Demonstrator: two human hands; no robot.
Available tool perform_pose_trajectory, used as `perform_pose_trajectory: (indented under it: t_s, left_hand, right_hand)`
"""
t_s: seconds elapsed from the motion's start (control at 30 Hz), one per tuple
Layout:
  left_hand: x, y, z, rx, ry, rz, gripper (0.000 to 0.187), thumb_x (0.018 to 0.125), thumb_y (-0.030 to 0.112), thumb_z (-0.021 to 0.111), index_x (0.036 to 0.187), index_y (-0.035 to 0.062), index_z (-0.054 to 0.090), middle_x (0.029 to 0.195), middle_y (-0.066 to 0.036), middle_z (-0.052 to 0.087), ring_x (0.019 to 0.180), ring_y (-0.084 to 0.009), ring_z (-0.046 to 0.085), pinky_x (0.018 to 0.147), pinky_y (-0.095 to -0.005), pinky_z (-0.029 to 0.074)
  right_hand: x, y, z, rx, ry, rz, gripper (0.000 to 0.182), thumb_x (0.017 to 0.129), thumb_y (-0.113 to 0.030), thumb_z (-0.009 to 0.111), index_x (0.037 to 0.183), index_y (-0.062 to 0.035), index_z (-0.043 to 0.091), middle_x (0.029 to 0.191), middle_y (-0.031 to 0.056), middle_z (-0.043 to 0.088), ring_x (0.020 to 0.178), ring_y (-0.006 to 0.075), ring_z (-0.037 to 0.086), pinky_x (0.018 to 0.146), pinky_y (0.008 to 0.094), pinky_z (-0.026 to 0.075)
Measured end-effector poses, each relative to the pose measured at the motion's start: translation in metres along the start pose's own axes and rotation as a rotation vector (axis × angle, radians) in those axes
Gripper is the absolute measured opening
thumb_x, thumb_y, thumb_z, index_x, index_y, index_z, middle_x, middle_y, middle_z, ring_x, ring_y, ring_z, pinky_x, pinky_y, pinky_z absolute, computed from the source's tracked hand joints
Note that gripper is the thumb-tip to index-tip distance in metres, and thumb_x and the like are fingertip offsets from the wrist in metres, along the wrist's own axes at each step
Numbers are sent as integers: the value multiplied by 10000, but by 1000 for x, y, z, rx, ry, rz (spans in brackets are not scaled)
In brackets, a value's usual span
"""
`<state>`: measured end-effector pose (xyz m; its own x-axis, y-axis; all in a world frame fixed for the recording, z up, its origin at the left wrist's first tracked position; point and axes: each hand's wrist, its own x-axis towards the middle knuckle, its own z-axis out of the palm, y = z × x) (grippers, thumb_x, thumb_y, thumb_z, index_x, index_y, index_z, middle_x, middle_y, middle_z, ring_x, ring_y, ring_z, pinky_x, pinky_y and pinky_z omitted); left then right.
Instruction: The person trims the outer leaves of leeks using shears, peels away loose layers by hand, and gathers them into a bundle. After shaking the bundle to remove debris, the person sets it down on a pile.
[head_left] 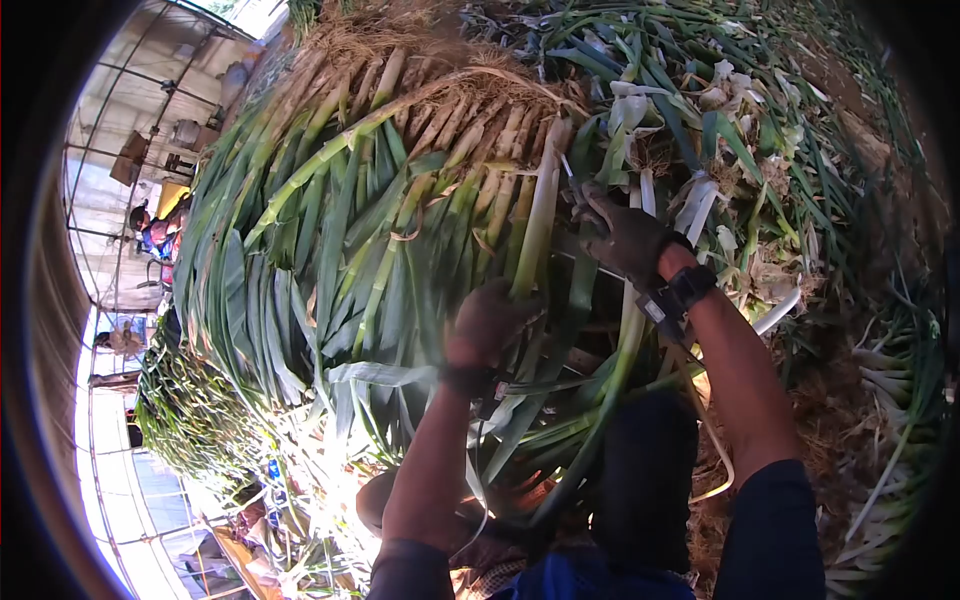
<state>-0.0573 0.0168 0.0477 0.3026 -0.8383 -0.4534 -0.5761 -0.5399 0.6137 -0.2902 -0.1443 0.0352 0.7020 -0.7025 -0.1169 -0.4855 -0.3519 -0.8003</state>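
Note:
My left hand [496,322], in a dark glove, is closed round the green part of a leek [542,205]. The leek points away from me, its pale stalk upright in view and its root end at the top. In my right hand [622,236], also gloved, is a small knife [568,168], its thin blade beside the stalk near the root end. Much of the handle is hidden by the fingers. To the left lies a large pile of leeks [330,240] with soil-covered roots and long green leaves. Another pale leek [630,325] stands below my right hand.
Cut leaves and peeled scraps [750,150] are heaped at the right and back. Cleaned leeks [885,400] lie in a row at the far right. Another green pile [195,420] is at the left. A person [160,232] is in the distance by the framed wall.

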Motion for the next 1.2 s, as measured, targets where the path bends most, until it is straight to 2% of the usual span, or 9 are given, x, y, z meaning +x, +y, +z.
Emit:
perform_pose_trajectory:
  t_s: [0.13,0.37,0.43,0.5,0.57,0.77,0.87,0.97,1.2]
  left_hand:
    - [-10,16,-11,-230,-85,28,352,894,147,823,1180,-37,733,914,-54,762,775,-131,700,717,-321,572]
    - [-62,39,20,-93,-128,188,364,913,142,774,1255,27,721,895,-66,756,733,-155,704,667,-313,560]
    - [-50,-23,65,404,-56,787,406,905,174,765,1293,71,700,898,-70,752,746,-207,720,665,-332,564]
    - [-69,-36,98,527,-48,874,386,918,233,735,1276,94,695,874,-95,742,741,-268,729,648,-391,559]
    - [-116,-4,114,259,-109,459,337,953,318,683,1206,97,705,823,-139,728,716,-337,732,613,-490,545]
    - [-143,21,110,436,-288,449,464,948,373,690,1311,86,654,837,-154,734,731,-372,734,652,-488,575]
    - [-102,7,94,-38,-118,441,637,923,430,762,1423,67,611,1039,-200,738,951,-365,733,865,-441,588]
    - [-54,21,97,156,191,283,642,947,430,750,1410,12,599,1137,-238,731,1043,-368,722,926,-427,580]
    - [-7,31,101,-330,-495,170,418,972,257,747,1283,-17,692,1110,-157,758,993,-240,724,853,-372,584]
  right_hand:
    - [-94,-28,-5,-4,-235,4,717,923,-316,739,1532,-66,458,1172,241,729,1078,425,713,932,487,569]
    - [-194,-33,-24,44,-89,28,842,920,-256,724,1638,-64,326,1091,269,731,1003,448,719,891,497,569]
    - [-201,-38,-25,101,-152,37,876,917,-236,727,1659,-73,289,1129,259,729,1027,429,720,906,484,568]
    - [-198,-52,-31,53,-215,83,912,916,-201,735,1681,-96,251,1238,237,713,1083,376,723,942,435,571]
    - [-193,-54,-34,-47,-230,91,929,913,-181,741,1690,-111,236,1284,219,713,1098,353,729,958,408,576]
    - [-175,-36,-29,-249,-193,132,938,905,-188,737,1689,-121,227,1171,190,761,1005,420,734,896,469,580]
    - [-179,-25,-37,-116,-121,221,940,911,-178,735,1695,-120,222,1233,213,738,1041,393,731,914,457,567]
    - [-192,-13,-31,4,-61,175,907,934,-152,713,1692,-93,218,1309,206,713,1110,380,717,951,441,566]
    - [-209,-16,-29,233,-94,197,886,959,-125,710,1675,-1,204,1427,237,632,1311,286,642,1091,377,516]
